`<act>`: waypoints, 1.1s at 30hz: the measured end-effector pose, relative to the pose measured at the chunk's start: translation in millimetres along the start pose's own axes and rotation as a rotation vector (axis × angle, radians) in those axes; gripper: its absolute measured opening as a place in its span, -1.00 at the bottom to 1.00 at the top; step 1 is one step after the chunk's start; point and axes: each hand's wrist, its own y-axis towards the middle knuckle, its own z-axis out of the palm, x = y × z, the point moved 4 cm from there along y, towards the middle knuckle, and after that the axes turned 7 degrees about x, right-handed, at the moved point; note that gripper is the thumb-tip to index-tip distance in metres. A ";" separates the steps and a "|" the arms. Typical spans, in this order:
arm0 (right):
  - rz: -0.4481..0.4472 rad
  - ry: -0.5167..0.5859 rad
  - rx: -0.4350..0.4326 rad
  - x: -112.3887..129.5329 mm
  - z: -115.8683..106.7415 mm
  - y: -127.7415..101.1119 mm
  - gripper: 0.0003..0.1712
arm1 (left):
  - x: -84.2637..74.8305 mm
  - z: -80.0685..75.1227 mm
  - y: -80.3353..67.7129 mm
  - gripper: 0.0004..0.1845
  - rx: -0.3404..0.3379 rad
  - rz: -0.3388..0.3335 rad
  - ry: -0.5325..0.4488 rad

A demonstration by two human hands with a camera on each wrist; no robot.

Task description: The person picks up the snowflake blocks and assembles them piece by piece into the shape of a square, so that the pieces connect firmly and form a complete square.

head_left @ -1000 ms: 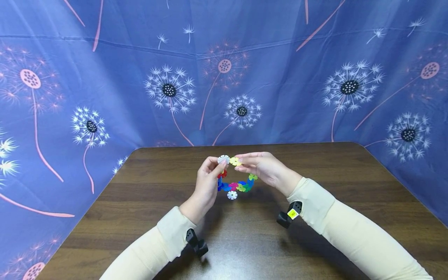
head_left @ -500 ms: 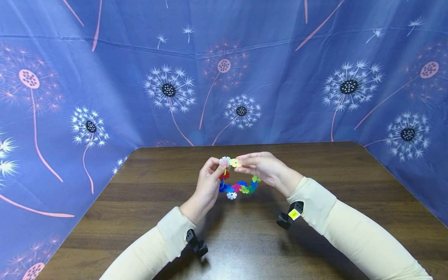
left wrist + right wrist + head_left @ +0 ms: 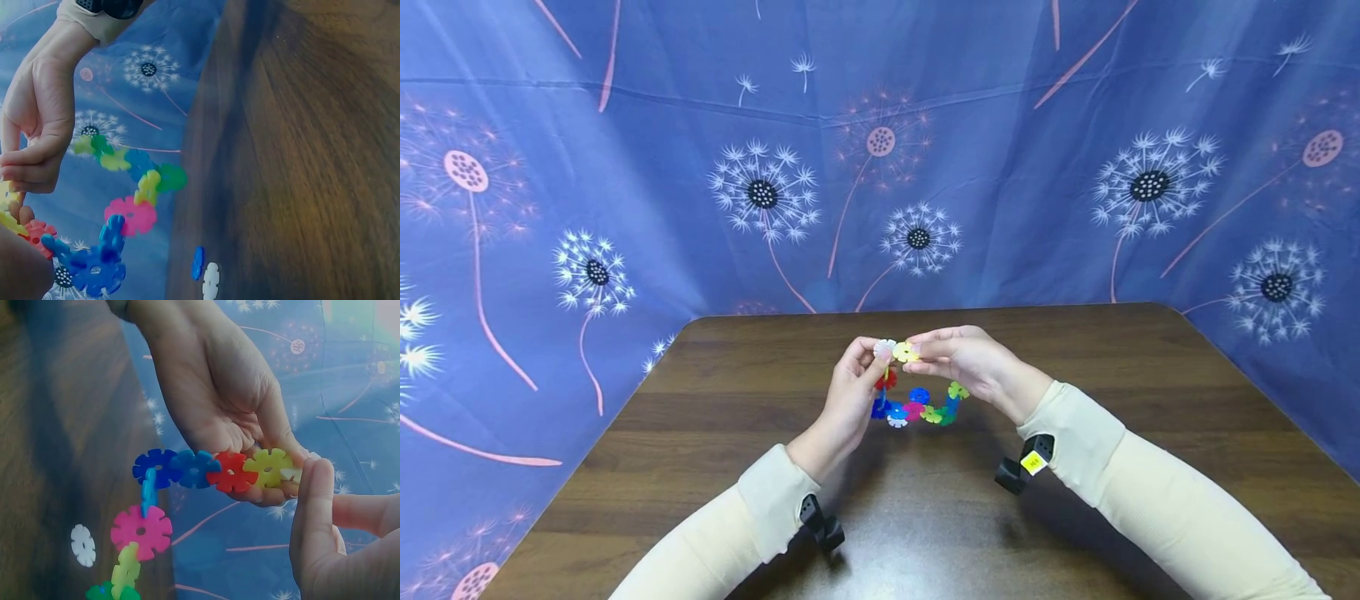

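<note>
In the head view my left hand (image 3: 848, 387) pinches a white snowflake disc (image 3: 884, 347) between thumb and fingers. My right hand (image 3: 983, 371) pinches a pale yellow snowflake disc (image 3: 905, 352), whose edge meets the white one. From the left hand hangs a curved chain of interlocked discs: a yellow disc (image 3: 269, 467), a red disc (image 3: 232, 472), blue discs (image 3: 194, 469), a pink disc (image 3: 141, 532), then yellow-green and green pieces. The chain's far end, a yellow-green disc (image 3: 958, 390), hangs below the right hand. Fingers partly hide the pale discs in the right wrist view.
A loose blue disc (image 3: 197, 262) and a loose white disc (image 3: 211, 281) lie close together on the brown wooden table (image 3: 715, 400), below the chain. Behind the table's far edge hangs a blue dandelion-print cloth (image 3: 1015, 217). Both wrists wear small black cameras.
The hanging chain has shifted slightly right and down with the discs held above it. It now overlaps part of the loose white disc. Both hands keep their pinch.
</note>
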 end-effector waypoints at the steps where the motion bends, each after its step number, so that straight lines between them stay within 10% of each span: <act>1: 0.001 0.000 -0.001 0.1 -0.5 -0.7 -0.55 | 0.3 0.4 -0.5 -0.90 0.007 -0.011 0.013; 14: 0.030 -0.028 -0.037 -2.7 -5.7 -5.8 -0.73 | -26.5 15.9 -7.1 -0.65 0.100 -0.079 0.345; 33: -0.033 -0.184 -0.042 16.9 -7.5 -13.3 -0.61 | -13.6 3.1 -2.4 -0.59 0.003 -0.090 0.241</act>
